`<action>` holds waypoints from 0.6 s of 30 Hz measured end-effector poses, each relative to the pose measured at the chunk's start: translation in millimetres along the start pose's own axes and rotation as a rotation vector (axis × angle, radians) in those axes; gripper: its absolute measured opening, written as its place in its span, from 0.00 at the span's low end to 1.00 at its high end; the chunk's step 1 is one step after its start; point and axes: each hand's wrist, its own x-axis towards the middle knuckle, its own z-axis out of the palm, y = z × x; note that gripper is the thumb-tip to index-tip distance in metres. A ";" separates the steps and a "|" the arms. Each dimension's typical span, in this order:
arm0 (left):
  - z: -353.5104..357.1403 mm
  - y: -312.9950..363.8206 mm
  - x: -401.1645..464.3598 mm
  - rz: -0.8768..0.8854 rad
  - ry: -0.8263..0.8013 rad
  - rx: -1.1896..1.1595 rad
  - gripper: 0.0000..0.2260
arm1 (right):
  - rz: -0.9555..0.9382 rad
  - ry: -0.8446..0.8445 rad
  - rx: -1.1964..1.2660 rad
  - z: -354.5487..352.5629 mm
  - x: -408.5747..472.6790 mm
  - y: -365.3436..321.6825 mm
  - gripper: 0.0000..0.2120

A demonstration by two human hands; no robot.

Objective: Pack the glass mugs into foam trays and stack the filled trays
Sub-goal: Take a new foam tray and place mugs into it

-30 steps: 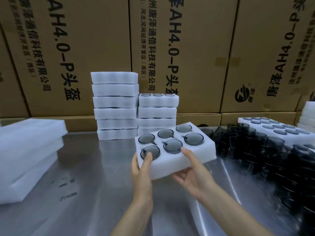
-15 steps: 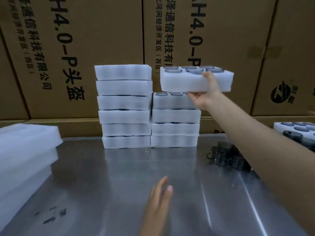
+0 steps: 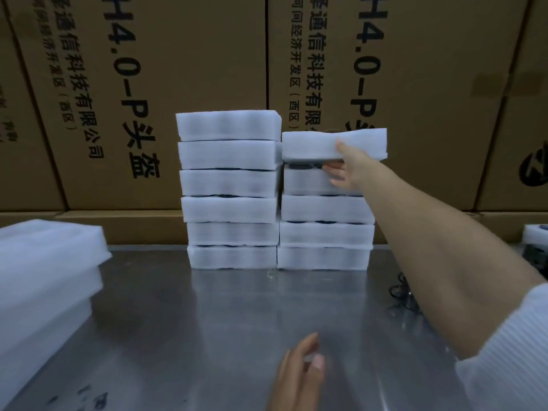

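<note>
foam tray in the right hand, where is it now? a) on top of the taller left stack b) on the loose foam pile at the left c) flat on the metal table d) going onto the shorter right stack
d: the right hand holds the foam tray just above the right stack, thumb on its front and fingers beneath.

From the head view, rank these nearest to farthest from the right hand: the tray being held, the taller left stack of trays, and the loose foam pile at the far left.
1. Held tray: in the right hand, atop the right stack.
2. Taller left stack: just left of the right stack.
3. Loose foam pile: at the table's far left edge.
</note>
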 end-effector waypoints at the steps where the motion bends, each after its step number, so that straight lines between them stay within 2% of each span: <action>1: 0.6 -1.0 -0.4 -0.001 -0.004 -0.014 0.16 | -0.003 0.007 -0.065 -2.5 0.9 -1.1 0.13; 7: 3.6 3.0 1.2 -0.031 -0.008 -0.052 0.23 | 0.007 0.072 -0.387 -10.6 3.1 1.6 0.18; 10: 4.3 2.3 5.2 -0.048 -0.004 -0.032 0.20 | 0.057 0.091 -0.508 -6.8 1.5 -2.4 0.20; 13: 2.6 0.1 7.2 -0.059 -0.030 0.016 0.16 | 0.058 0.095 -0.522 -6.4 1.9 -0.9 0.21; 18: 2.1 -1.3 9.0 -0.058 -0.052 0.041 0.12 | -0.058 0.150 -0.635 -10.8 13.5 19.5 0.22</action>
